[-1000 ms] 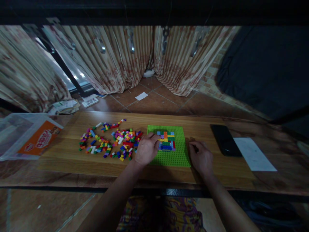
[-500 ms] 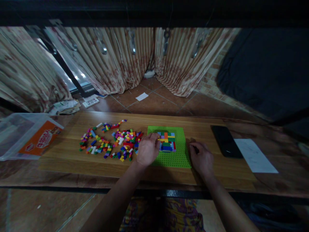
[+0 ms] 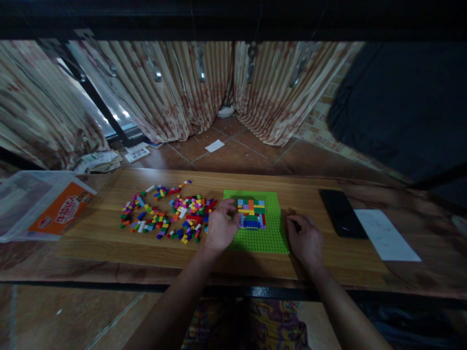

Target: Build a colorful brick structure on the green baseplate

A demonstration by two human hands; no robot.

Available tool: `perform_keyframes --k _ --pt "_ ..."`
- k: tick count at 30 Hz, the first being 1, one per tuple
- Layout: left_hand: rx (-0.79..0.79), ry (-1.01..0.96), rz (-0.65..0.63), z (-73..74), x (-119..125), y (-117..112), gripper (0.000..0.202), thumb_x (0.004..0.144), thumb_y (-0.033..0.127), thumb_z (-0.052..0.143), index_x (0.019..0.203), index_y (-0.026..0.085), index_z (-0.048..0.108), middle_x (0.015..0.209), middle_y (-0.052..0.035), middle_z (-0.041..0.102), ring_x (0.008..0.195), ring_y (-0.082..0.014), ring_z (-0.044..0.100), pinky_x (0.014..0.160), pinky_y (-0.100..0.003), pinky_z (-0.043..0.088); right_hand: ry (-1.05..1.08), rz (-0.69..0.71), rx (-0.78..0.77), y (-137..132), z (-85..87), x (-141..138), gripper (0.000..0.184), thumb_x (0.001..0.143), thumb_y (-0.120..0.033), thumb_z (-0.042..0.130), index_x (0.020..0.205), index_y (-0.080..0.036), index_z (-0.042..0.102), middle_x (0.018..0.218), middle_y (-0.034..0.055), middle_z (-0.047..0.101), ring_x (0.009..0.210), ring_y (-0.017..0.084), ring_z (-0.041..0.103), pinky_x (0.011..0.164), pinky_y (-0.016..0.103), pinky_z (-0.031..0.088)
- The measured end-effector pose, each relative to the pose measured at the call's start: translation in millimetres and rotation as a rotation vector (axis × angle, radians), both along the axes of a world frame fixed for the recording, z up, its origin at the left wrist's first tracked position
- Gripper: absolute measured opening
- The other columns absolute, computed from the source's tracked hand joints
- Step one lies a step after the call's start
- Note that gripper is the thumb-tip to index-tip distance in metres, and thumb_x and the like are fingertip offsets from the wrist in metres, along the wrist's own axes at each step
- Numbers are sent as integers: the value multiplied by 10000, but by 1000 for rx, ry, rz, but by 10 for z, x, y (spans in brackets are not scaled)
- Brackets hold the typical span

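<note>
A green baseplate [image 3: 260,241] lies on the wooden board, carrying a block of coloured toy bricks [image 3: 251,214] in blue, yellow, orange, red and green. My left hand [image 3: 222,228] is over the plate's left side, close to the left edge of these bricks. Its thumb and forefinger stand apart, and I see nothing between them. My right hand [image 3: 305,238] rests on the board by the plate's right edge, fingers curled and thumb near the forefinger. Whether anything is inside it is hidden.
Left of the plate spreads a pile of loose bricks [image 3: 193,209]. A clear plastic box [image 3: 22,204] with an orange label stands at the far left. To the right lie a black phone [image 3: 343,214] and a white sheet of paper [image 3: 386,235]. Curtains hang behind.
The fingers of my left hand have spread and drawn slightly left, off the edge of the built bricks. My right hand has stayed in place.
</note>
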State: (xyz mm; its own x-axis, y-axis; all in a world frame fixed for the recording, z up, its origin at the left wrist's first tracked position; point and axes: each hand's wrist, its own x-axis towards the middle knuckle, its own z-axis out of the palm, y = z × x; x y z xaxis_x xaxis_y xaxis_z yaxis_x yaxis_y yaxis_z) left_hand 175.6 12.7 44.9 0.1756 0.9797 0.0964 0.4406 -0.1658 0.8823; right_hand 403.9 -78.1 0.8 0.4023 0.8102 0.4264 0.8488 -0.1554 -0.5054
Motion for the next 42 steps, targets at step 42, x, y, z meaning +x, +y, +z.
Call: perform_keyframes --k 42 --pt "-264 -95 124 -48 155 219 349 667 318 776 937 127 665 737 -25 680 672 -144 632 622 -241 472 -10 -7 -7 11 -20 -4 330 904 -395 442 861 -188 696 929 100 681 766 208 625 707 331 477"
